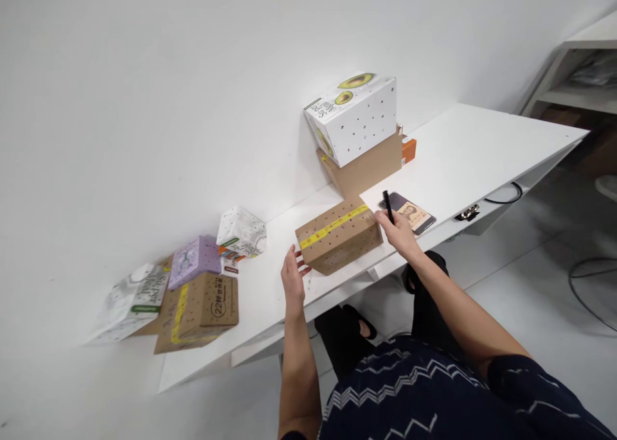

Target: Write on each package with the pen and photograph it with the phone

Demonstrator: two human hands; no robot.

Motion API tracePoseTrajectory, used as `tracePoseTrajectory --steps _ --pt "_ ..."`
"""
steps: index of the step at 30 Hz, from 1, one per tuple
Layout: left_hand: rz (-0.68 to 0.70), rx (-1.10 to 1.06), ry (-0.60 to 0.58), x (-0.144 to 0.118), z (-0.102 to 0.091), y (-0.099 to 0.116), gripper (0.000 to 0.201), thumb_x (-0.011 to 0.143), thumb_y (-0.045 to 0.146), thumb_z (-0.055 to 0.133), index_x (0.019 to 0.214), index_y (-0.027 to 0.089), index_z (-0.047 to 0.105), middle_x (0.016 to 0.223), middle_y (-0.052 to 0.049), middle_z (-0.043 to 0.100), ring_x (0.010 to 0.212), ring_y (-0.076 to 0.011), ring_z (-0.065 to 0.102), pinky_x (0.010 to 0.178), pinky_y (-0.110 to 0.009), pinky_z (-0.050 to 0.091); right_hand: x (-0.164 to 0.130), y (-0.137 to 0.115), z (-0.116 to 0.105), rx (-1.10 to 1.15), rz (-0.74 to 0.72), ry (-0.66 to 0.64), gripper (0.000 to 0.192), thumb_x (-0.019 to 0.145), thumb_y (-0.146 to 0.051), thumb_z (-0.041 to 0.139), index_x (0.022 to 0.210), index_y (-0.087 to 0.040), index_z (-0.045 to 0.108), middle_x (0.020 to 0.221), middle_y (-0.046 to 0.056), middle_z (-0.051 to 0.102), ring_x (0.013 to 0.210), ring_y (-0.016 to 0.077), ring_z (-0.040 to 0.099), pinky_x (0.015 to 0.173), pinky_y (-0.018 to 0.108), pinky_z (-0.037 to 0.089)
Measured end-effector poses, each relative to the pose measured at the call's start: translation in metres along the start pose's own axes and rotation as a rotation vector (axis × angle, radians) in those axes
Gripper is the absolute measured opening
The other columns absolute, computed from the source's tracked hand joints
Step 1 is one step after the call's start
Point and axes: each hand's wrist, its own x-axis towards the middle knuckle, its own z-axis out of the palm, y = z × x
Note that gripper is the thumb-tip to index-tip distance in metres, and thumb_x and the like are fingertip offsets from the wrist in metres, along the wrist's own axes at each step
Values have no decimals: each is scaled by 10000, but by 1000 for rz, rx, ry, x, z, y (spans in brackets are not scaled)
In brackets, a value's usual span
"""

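A brown cardboard box [349,229] sealed with yellow tape lies near the table's front edge, its sides dotted with small dark marks. At its left end is my left hand [292,278], fingers spread and close against the cardboard; I cannot tell how firmly they touch. My right hand [399,234] is closed round a black marker pen [388,205] that points upward, beside the box's right end. Just beyond that hand lies a phone [418,214] with a picture on its back, partly covered by the fingers.
Behind the box, a white avocado-print box [369,128] sits on another brown box [371,173], beside an orange box [409,149]. Leftward on the white table [486,148] are a small white box [241,231], a purple box [195,260] and a taped carton [207,308]. A shelf [578,99] stands right.
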Motion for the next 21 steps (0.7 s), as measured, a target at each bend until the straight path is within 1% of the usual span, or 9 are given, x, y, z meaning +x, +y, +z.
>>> tracePoseTrajectory --steps 3,4,6,9,13,15,17,19,21 --pt "1 131 -120 2 3 10 624 803 621 554 1215 156 611 1180 -149 620 947 -241 625 673 -308 540 1 -9 2 -98 -58 3 369 770 -506 595 900 -170 674 912 50 692 867 206 619 790 311 460" --pt "45 141 -138 0 3 11 584 797 586 589 1202 166 617 1180 -137 626 990 -249 618 718 -317 543 1 -10 2 -96 -69 -19 356 764 -469 606 946 -172 682 969 57 700 921 220 625 829 324 460" --pt "175 109 -114 -6 2 9 546 785 497 651 1232 191 583 1218 -120 613 1074 -252 597 826 -332 531 1 -6 1 -39 -98 -79 359 755 -406 612 1021 -174 676 1066 69 697 1001 233 626 860 335 470" --pt "284 47 -61 -17 -1 -11 582 759 389 700 1268 200 492 1283 -136 560 1153 -249 565 915 -357 504 -1 13 1 49 -105 -135 377 731 -348 609 1063 -173 650 1135 82 682 1078 238 611 886 338 481" --pt "206 36 -107 -28 -3 -53 590 719 303 703 1229 185 430 1211 -156 574 1130 -246 582 944 -410 494 -11 46 2 45 -30 -139 327 703 -309 575 994 -180 648 1045 63 703 1070 227 621 925 342 472" --pt "194 46 -110 -31 -6 -62 563 704 268 690 1208 190 451 1207 -150 575 1117 -243 591 952 -419 489 -17 55 0 16 5 -148 306 708 -308 550 968 -185 652 962 44 711 987 220 643 857 332 500" --pt "248 49 -21 -34 -13 -52 486 703 253 680 1154 199 509 1197 -131 580 1086 -236 602 947 -418 491 -23 58 -4 -12 62 -122 325 721 -323 530 986 -181 652 841 30 701 817 204 653 706 310 517" --pt "363 28 168 -38 -23 -28 397 728 266 673 1102 205 557 1140 -100 600 1018 -222 619 931 -422 499 -27 59 -9 -14 120 -59 362 737 -362 521 1018 -167 641 734 21 671 624 168 606 546 270 470" --pt "514 -11 335 -45 -35 2 394 780 302 648 1155 223 557 1127 -73 604 1000 -216 617 930 -438 500 -29 60 -14 -2 130 -13 388 764 -425 508 1025 -161 619 731 26 662 492 119 513 447 238 389"
